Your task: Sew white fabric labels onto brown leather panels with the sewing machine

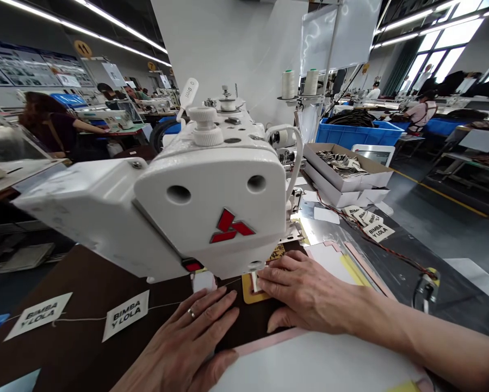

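My left hand [191,332], with a ring on one finger, lies flat and open on a dark brown sheet of material [83,280] below the head of a white sewing machine [211,190]. My right hand [309,288] rests open, its fingertips over a small yellow-edged plate [250,291] under the machine head. The needle area is hidden behind the machine. To the left, a "BIMBA Y LOLA" label [125,314] and a similar label [39,316] lie on the brown material, joined by a thread. A white board with pink edging [321,362] sits in front of my hands.
Several loose labels [378,231] lie on the dark table at right, beside a red-and-black cable [385,250]. A cardboard box [348,185] with more labels stands behind them. Thread cones [288,84] rise behind the machine. People work at other machines farther away.
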`<state>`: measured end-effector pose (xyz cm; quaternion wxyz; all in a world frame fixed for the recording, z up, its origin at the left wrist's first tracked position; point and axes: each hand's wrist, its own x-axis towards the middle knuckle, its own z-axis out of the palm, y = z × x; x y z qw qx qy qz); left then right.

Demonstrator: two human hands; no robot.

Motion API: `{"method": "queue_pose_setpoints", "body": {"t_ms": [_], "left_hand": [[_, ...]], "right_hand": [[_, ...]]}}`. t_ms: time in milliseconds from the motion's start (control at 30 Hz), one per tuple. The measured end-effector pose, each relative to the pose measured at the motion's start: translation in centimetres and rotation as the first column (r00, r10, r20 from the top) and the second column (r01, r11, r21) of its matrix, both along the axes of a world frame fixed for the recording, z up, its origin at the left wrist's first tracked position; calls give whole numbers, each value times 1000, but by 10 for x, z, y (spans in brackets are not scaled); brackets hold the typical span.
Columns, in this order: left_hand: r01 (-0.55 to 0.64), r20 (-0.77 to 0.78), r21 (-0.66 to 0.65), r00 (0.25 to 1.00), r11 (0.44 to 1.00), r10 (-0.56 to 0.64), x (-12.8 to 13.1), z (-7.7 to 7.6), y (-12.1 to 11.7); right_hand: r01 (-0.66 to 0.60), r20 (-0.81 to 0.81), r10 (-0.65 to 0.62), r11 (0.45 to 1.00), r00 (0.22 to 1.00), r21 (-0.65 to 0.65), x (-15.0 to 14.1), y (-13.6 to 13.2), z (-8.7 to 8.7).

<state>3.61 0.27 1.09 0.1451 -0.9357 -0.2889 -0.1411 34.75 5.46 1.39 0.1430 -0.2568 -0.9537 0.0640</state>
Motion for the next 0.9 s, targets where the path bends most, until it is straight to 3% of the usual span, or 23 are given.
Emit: {"method": "queue_pose_setpoints", "body": {"t_ms": [900], "left_hand": [[-17, -10, -7, 1000, 1000, 17, 1, 0, -1]], "right_hand": [[22, -36, -21, 1000, 999, 17, 0, -5, -6]]}}
